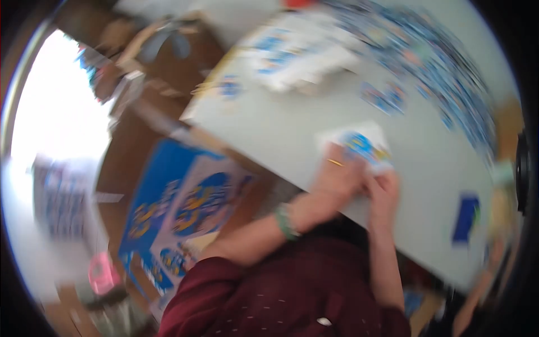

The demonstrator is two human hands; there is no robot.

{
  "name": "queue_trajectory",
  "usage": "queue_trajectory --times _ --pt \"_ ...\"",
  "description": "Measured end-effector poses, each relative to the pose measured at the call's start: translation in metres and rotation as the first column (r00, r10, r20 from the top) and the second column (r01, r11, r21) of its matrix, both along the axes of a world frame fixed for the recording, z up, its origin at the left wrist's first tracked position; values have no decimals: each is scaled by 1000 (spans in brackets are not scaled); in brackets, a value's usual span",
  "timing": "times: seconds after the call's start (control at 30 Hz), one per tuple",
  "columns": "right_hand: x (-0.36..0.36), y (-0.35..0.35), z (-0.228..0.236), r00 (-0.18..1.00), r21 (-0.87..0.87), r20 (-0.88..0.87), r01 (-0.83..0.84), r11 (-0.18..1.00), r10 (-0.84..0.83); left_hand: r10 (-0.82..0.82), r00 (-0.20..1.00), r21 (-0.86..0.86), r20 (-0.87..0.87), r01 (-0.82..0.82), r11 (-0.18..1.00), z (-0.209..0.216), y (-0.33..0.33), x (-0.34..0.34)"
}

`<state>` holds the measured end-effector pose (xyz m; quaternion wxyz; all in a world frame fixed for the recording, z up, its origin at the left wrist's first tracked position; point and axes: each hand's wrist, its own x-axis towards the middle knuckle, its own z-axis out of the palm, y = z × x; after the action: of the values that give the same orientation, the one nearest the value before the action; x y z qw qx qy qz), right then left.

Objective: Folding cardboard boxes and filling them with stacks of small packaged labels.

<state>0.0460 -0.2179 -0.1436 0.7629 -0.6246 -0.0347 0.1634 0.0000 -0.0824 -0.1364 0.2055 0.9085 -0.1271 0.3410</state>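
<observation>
A white packet or card with a blue and yellow print (359,141) is between my hands, just over the near part of the pale table. My left hand (340,175), with a gold ring and a green bangle at the wrist, grips its near left side. At its near right corner, my right hand (384,188) pinches the edge with bent fingers. Motion smears the picture, so the exact finger contact and the packet's kind are hard to make out.
On the pale table (269,132) lie a stack of white printed packets (303,53), many blue pieces (415,56) heaped along the far right, and a dark blue block (466,219). Blue and pink printed boxes (185,196) and brown cartons (135,151) stand left. Another person's arm (483,281) shows at lower right.
</observation>
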Motion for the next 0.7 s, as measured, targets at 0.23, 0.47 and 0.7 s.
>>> queue_trajectory --times 0.23,0.47,0.7 --pt "10 -31 -38 982 -231 190 66 971 -22 147 986 -40 -76 -151 988 -6 -26 -2" --pt "19 -28 -54 951 -343 305 61 937 50 276 961 16 25 -277 961 -10 -29 10" --pt "63 -70 -58 904 -499 397 359 789 -160 217 970 123 -112 -203 971 5 -26 16"
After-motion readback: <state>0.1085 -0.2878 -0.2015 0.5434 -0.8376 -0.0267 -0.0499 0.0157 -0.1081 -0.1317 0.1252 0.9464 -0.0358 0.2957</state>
